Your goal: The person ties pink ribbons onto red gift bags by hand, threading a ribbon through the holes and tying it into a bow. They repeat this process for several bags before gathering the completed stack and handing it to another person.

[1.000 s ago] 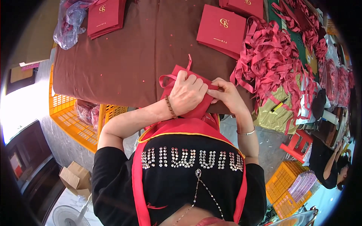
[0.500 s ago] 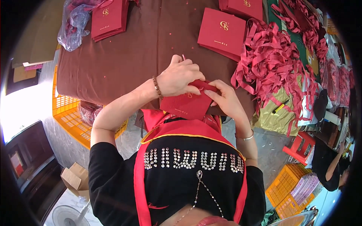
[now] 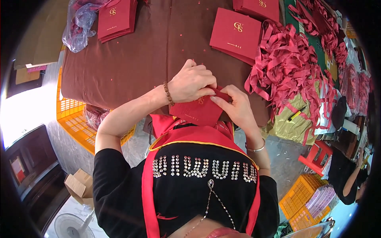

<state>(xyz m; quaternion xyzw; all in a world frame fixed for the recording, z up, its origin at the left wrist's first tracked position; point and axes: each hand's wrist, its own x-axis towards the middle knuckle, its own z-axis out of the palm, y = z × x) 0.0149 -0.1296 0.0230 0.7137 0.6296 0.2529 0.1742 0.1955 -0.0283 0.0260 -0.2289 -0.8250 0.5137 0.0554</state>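
A small red paper bag (image 3: pixel 194 112) with gold print lies at the near table edge, against my apron. My left hand (image 3: pixel 193 82), a beaded bracelet at its wrist, is curled closed over the bag's upper edge, thumb low by the rim. Whatever its fingers hold is hidden. My right hand (image 3: pixel 234 104) pinches the bag's upper right corner, thumb on the front and fingers behind. Both hands are close together at the rim.
The table has a brown cloth (image 3: pixel 131 63). Stacked red bags (image 3: pixel 234 31) lie far right, others (image 3: pixel 115 20) far left. A heap of red ribbons (image 3: pixel 283 59) covers the right side. Below left stands an orange crate (image 3: pixel 75 123). Another person's arm (image 3: pixel 353 178) shows at right.
A thin tip that stuck up above my left hand no longer shows. My right thumb lies flatter across the bag's corner. The bag stays at the table edge.
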